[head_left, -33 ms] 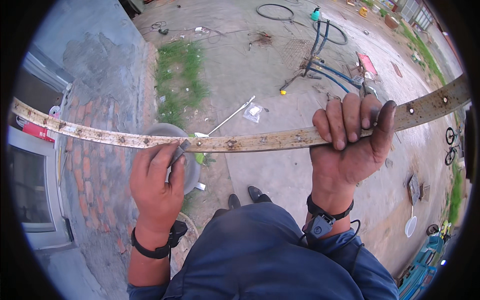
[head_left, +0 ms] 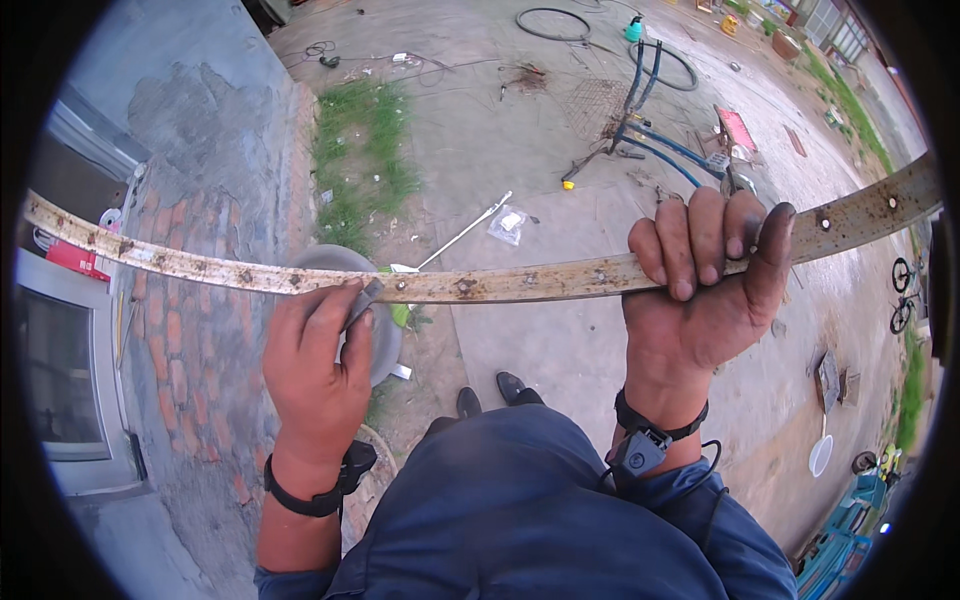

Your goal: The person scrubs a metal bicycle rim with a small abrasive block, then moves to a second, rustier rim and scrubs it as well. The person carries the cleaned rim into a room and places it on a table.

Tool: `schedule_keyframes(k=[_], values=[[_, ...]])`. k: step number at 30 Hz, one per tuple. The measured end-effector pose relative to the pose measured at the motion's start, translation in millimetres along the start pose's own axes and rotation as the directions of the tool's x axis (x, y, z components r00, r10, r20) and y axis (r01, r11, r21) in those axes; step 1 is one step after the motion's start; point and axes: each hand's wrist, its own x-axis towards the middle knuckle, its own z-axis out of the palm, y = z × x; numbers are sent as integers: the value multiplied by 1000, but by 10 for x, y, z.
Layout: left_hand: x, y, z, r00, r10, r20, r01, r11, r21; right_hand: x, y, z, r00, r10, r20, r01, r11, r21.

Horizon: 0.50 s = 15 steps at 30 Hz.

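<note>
Rusty metal band [head_left: 530, 288] with small holes along its length runs right across the view in a long bow, caught between the fingers of both hands and reaching well past them on either side. The left hand [head_left: 315, 370] has its thumb and fingertips pinched together, nearly touching, on a small grey flat piece [head_left: 364, 299], which sits against the lower part of the band; whether it presses on the metal cannot be told. The right hand [head_left: 700, 270] faces palm up, its four fingers curled over the band and closed round it, while the thumb stands up in front of it, away from the fingertips. Below the left fingers lies a grey round basin [head_left: 386, 345], partly covered by them and by the band. Left of these fingers is a wall with bare brick [head_left: 175, 340], and beyond them a patch of grass [head_left: 360, 140]. Between the two sets of fingers, farther off on the ground, lie a white rod [head_left: 465, 232] and a clear plastic bag [head_left: 508, 225]. Beyond the right fingers is a blue bicycle frame [head_left: 660, 143], well apart from them, with a black tyre [head_left: 553, 11] farther off to its left
</note>
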Motion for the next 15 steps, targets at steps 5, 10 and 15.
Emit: schedule_keyframes(k=[5, 10, 15], values=[[64, 135, 107, 1000, 16, 18, -17, 998, 63, -26, 12, -111, 990, 29, 135, -30, 1000, 1], [189, 356, 245, 997, 39, 74, -39, 999, 7, -30, 28, -143, 983, 53, 173, -51, 999, -16], [231, 429, 325, 994, 56, 92, -50, 997, -60, -43, 41, -223, 983, 67, 173, -69, 998, 7]])
